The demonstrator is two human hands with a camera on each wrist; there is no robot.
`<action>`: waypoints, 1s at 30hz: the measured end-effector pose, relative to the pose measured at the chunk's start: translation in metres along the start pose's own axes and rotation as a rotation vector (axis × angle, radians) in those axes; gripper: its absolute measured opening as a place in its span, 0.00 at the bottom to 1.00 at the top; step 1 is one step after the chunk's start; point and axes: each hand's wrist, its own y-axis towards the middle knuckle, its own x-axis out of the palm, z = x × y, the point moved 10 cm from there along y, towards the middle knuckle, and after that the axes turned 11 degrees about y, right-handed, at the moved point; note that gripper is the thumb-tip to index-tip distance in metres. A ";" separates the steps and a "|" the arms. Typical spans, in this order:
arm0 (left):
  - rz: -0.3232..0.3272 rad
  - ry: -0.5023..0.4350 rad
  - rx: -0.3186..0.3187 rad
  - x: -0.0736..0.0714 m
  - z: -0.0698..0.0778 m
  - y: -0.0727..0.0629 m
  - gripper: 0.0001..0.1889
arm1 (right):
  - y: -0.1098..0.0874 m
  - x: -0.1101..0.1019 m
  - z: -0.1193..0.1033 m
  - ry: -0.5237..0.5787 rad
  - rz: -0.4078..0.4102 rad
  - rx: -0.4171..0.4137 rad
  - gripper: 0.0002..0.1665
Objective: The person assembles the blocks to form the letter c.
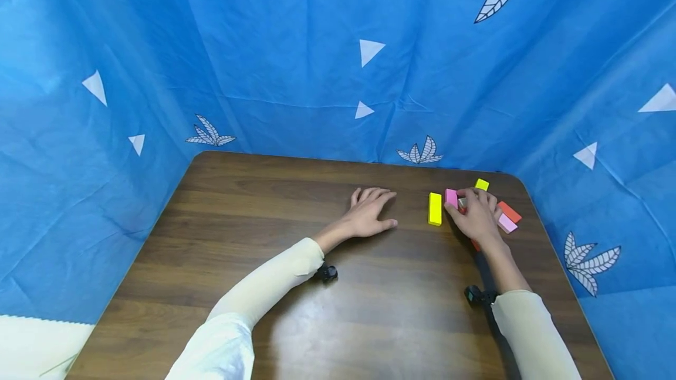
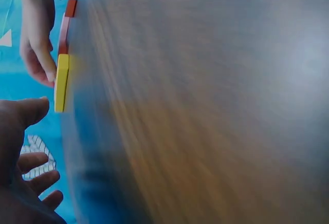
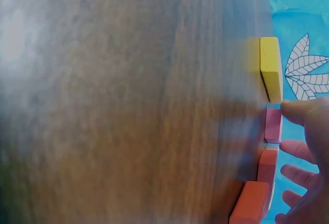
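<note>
My right hand (image 1: 475, 216) is over a loose group of coloured blocks on the table's far right. Its thumb and forefinger flank a pink block (image 3: 273, 125), fingertips around its top edge; a firm pinch does not show. Left of that hand a yellow block (image 1: 435, 209) lies on the wood. A red block (image 3: 250, 202) sits near the lower fingers in the right wrist view, and other blocks are partly covered by the hand. My left hand (image 1: 368, 216), palm down with fingers spread and holding nothing, is left of the yellow block.
Beyond the right hand are another yellow block (image 1: 482, 184), a red-orange block (image 1: 509, 211) and a light pink block (image 1: 507, 223). The brown wooden table (image 1: 237, 210) has rounded far corners. Blue cloth (image 1: 274, 63) with leaf and triangle prints hangs behind and beside it.
</note>
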 end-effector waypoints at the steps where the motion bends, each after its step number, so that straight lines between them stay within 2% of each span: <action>1: -0.006 0.007 0.004 0.002 0.005 0.006 0.41 | 0.001 -0.001 0.000 -0.007 0.003 0.003 0.35; 8: -0.020 0.010 0.027 0.014 0.042 0.045 0.44 | 0.004 -0.005 0.002 -0.009 0.019 0.026 0.33; 13: -0.022 0.011 0.012 0.025 0.056 0.066 0.47 | 0.009 -0.004 0.001 -0.024 0.015 0.022 0.31; 19: -0.021 0.034 0.016 0.030 0.062 0.075 0.47 | 0.016 0.000 -0.004 -0.047 0.024 0.006 0.30; 30: -0.027 0.004 0.023 0.032 0.065 0.088 0.41 | 0.021 0.000 -0.006 -0.061 0.042 -0.004 0.28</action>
